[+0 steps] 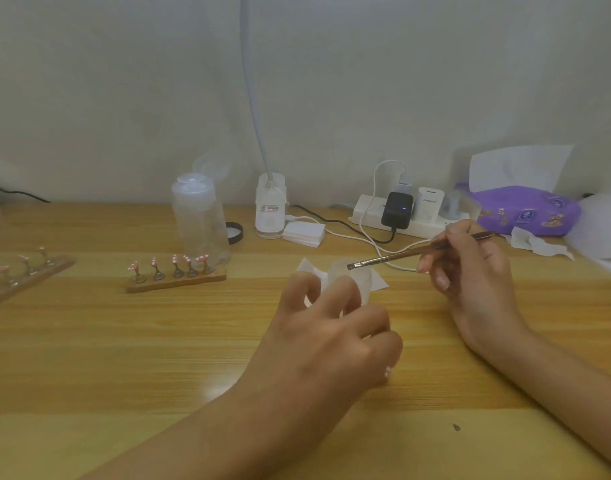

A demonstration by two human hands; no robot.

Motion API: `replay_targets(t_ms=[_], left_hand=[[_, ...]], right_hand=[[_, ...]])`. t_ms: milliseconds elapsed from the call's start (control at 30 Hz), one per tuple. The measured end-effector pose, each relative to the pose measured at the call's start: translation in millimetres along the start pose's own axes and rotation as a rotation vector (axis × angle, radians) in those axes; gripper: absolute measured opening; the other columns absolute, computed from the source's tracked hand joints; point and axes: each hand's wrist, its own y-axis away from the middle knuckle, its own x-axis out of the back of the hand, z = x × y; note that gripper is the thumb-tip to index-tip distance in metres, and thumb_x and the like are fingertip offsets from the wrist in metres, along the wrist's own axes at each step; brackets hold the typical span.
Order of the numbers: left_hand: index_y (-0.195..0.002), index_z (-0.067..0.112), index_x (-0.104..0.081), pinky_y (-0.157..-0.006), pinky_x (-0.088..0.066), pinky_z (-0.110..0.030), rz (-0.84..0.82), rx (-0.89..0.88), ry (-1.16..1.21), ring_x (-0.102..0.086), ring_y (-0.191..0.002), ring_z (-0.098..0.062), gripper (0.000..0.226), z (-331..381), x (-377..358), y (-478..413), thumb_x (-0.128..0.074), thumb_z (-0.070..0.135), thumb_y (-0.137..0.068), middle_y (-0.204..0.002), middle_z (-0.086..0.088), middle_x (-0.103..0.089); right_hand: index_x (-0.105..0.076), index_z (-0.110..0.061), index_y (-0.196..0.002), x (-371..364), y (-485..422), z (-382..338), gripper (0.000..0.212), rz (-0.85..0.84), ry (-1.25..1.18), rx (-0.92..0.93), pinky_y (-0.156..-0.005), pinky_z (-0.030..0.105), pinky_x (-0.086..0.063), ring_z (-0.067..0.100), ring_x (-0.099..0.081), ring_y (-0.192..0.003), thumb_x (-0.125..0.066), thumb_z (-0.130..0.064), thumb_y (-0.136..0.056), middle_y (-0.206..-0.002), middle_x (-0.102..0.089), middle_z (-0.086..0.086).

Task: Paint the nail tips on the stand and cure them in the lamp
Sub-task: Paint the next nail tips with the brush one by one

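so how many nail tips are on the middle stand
5 nail tips in a row on the stand: one at the left end, three in the middle, one at the right end.

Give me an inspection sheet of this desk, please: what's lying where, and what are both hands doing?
Surface: wooden table.
Job's things: stand with five pink-and-white nail tips; second stand, blurred, far left; gooseneck lamp by the wall.
Clutter: clear bottle, black cap, pad stack, purple tissue pack, loose tissue.
Hands: left hand grips a white wipe; right hand pinches a brush, bristles over the wipe.
Cables: white cable and black cable run to a power strip.
Surroundings: pale wall.
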Motion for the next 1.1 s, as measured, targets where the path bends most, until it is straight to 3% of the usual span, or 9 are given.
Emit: replay_targets(t_ms=[100,167,300,400,500,733,833,933,1100], left_hand=[[-0.081,0.038,-0.066,-0.081,-0.035,-0.032,0.094,0.03,0.176,-0.056,-0.085,-0.006,0.004,-16,23,-12,-0.068,0.041,-0.082,-0.088,0.024,-0.068],[-0.083,0.042,-0.062,-0.083,-0.045,-0.032,0.048,0.161,0.367,-0.058,-0.083,0.001,0.006,-41,34,-17,-0.061,0.046,-0.087,-0.086,0.027,-0.069],[-0.079,0.029,-0.067,-0.066,-0.042,-0.011,-0.12,0.425,0.711,-0.062,-0.074,-0.003,0.01,-85,20,-17,-0.076,0.031,-0.082,-0.08,0.016,-0.073],[-0.082,0.024,-0.071,-0.069,-0.042,-0.019,-0.117,0.638,0.979,-0.063,-0.07,0.005,0.019,-95,1,-18,-0.072,0.043,-0.079,-0.083,0.012,-0.075],[-0.082,0.027,-0.073,-0.065,-0.04,-0.019,-0.043,0.68,1.121,-0.054,-0.059,0.007,0.021,-96,-14,-20,-0.065,0.047,-0.082,-0.081,0.011,-0.071],[-0.085,0.029,-0.075,-0.061,-0.051,-0.013,0.177,0.729,1.166,-0.066,-0.077,0.0,0.006,-82,-33,-15,-0.07,0.026,-0.087,-0.091,0.007,-0.076],[-0.09,0.022,-0.075,-0.056,-0.049,-0.013,0.212,0.705,1.134,-0.063,-0.067,0.003,0.006,-79,-36,-10,-0.072,0.019,-0.086,-0.093,0.008,-0.076],[-0.095,0.019,-0.072,-0.055,-0.049,-0.015,0.247,0.664,1.071,-0.065,-0.07,0.003,0.011,-76,-38,-9,-0.075,0.014,-0.085,-0.092,0.008,-0.076],[-0.086,0.018,-0.073,-0.053,-0.05,-0.019,0.273,0.642,1.008,-0.06,-0.057,-0.007,0.006,-77,-42,-6,-0.077,0.018,-0.083,-0.091,0.009,-0.072]], right_hand=[[-0.054,-0.018,-0.078,-3,1,-10,0.025,-0.107,0.103,0.083,-0.041,0.018,-0.037,0.013,-0.046,-0.041,-0.05,-0.026,-0.102,-0.06,-0.064,0.009],[-0.054,-0.016,-0.079,-8,1,-18,0.024,-0.201,0.208,0.127,-0.038,0.019,-0.036,0.015,-0.049,-0.043,-0.052,-0.026,-0.1,-0.059,-0.064,0.01],[-0.052,-0.009,-0.081,-16,-5,-29,0.024,-0.277,0.344,0.157,-0.039,0.021,-0.037,0.017,-0.05,-0.044,-0.051,-0.019,-0.103,-0.058,-0.063,0.011],[-0.052,-0.009,-0.081,-21,-8,-29,0.023,-0.313,0.391,0.146,-0.04,0.023,-0.037,0.019,-0.05,-0.044,-0.051,-0.019,-0.103,-0.057,-0.063,0.011],[-0.051,-0.008,-0.081,-21,-9,-25,0.023,-0.336,0.428,0.139,-0.04,0.023,-0.038,0.019,-0.049,-0.044,-0.05,-0.016,-0.103,-0.057,-0.063,0.012],[-0.053,-0.011,-0.081,-16,-10,-25,0.023,-0.313,0.335,0.06,-0.04,0.022,-0.04,0.017,-0.052,-0.045,-0.05,-0.02,-0.102,-0.06,-0.064,0.011],[-0.055,-0.012,-0.083,-10,-12,-23,0.023,-0.215,0.277,0.052,-0.041,0.021,-0.039,0.015,-0.051,-0.046,-0.048,-0.022,-0.103,-0.061,-0.065,0.009],[-0.055,-0.013,-0.083,-5,-10,-18,0.024,-0.155,0.215,0.025,-0.041,0.02,-0.039,0.014,-0.05,-0.045,-0.047,-0.021,-0.104,-0.06,-0.064,0.008],[-0.053,-0.015,-0.082,2,-5,-6,0.025,-0.08,0.091,-0.023,-0.041,0.019,-0.038,0.013,-0.05,-0.044,-0.045,-0.019,-0.104,-0.057,-0.063,0.006]])
